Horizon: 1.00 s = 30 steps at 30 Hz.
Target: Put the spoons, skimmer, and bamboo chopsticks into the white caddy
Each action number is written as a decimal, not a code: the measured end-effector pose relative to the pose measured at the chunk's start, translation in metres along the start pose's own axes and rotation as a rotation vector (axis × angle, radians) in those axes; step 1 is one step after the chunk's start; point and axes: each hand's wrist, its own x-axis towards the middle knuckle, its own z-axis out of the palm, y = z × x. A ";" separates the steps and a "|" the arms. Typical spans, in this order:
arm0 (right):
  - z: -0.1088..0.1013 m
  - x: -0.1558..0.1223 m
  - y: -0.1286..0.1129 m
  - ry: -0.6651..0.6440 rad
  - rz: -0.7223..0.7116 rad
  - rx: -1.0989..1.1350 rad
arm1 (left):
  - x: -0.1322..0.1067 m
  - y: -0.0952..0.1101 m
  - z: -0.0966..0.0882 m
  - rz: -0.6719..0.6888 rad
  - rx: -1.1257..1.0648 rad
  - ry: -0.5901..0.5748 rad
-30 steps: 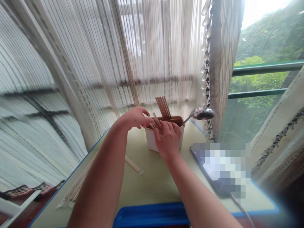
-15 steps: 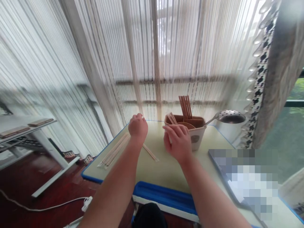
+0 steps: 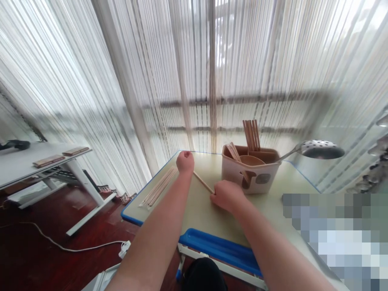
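Note:
My right hand (image 3: 228,196) is closed, its fingertips pinching the near end of a thin pale wooden chopstick or pair of chopsticks (image 3: 203,182) low over the table. The far end runs behind my left hand (image 3: 185,162), which is closed in a fist near the table's back edge; whatever it may hold is hidden. Left of that forearm, several wrapped chopsticks (image 3: 158,188) lie side by side. Behind my right hand stands a utensil box (image 3: 230,171) with brown compartments. Brown chopsticks (image 3: 251,135), a wrapped pair (image 3: 233,152) and a slotted ladle (image 3: 321,149) stick out of it.
The pale table (image 3: 194,218) has a blue edge and a blue tray (image 3: 221,248) at its front. A pixelated patch (image 3: 339,242) covers the right side. Another white table (image 3: 57,173) stands left, above a white cable (image 3: 79,248). A sheer curtain (image 3: 163,72) hangs behind.
My right hand has come down from in front of the utensil box and closed on the chopstick's near end. My left hand stays closed by its far end. The view has turned left.

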 end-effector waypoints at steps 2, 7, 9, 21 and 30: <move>-0.006 -0.002 0.003 0.032 0.035 0.019 | 0.001 -0.004 0.003 -0.101 -0.081 0.027; -0.015 -0.003 0.008 0.262 0.139 0.176 | -0.004 -0.001 0.009 -0.278 -0.190 -0.051; -0.011 0.000 0.008 0.297 0.145 0.229 | -0.008 0.002 0.011 -0.334 -0.279 -0.184; 0.016 0.012 0.011 0.112 0.003 0.444 | -0.015 0.009 0.010 -0.428 -0.589 -0.410; 0.017 0.010 0.001 0.089 -0.122 1.069 | -0.014 0.010 0.010 -0.400 -0.516 -0.236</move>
